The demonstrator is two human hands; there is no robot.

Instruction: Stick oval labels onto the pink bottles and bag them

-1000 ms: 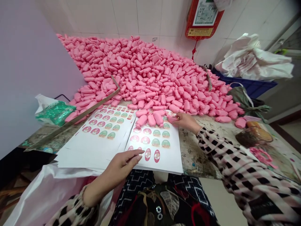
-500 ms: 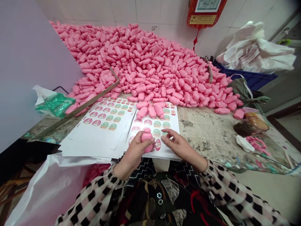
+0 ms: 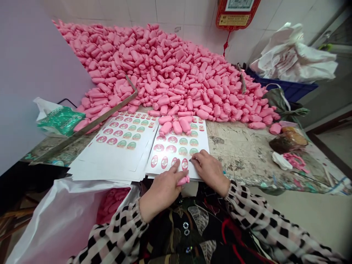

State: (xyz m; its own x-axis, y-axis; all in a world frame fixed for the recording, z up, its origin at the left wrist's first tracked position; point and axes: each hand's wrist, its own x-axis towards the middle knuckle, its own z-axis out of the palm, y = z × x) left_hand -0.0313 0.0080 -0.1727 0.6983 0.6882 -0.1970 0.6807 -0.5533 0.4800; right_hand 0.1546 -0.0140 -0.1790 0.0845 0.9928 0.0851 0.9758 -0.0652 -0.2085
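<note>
Left fingers point(image 3: 175, 167): clamped on smooth pink bottle point(image 3: 183, 181) | right fingers point(image 3: 197, 157): beside oval sticker point(image 3: 184, 164), grip unclear

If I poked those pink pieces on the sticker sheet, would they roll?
Maybe a little: the pink pieces have rounded sides and lie on the flat sticker sheet. Close neighbours might stop some. Their surfaces look smooth, so perhaps slippery.

A camera worn on the head is looking forward and down across a worktable point(image 3: 233, 141), catching the wearer's left hand point(image 3: 163, 189) and right hand point(image 3: 210, 167) at close range in the lower middle of the frame. The wearer's clothing point(image 3: 170, 238) is filling the bottom edge, while the view is reaching to a farther, tiled wall point(image 3: 192, 14) along the top.
</note>
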